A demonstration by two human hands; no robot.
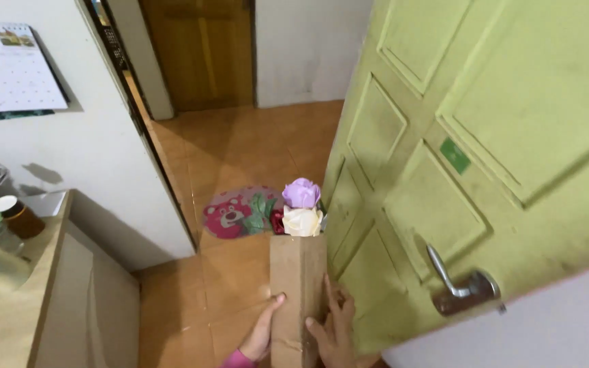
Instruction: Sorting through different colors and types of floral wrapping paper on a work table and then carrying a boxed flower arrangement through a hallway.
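Holding a tall brown cardboard box upright between both hands, low in the view and just beside the open green door. Left hand, wrapped against the box's left face with the thumb pressed on the front edge, pink cuff showing at the wrist. Right hand, spread flat on the right front face, fingers pointing up, closed onto the cardboard rather than curled under it. Poking out of the box's open top: a purple paper rose above a cream rose, with a dark red bloom and green leaves tucked at the left.

Best handled, judging from the grip, by keeping the box vertical so the flowers stay seated, pressing evenly from both sides without crushing the thin walls, and sliding one hand lower for support, since the bottom lies out of view. Worth watching the gap on the right: box nearly touching the door, lever handle near the right hand at about the same height.

Beyond, an orange tiled floor with a pink bear-face mat lying past the box, a wooden door at the far end. To the left, a wooden bench carrying a brown jar with a white lid, a wall calendar above it.
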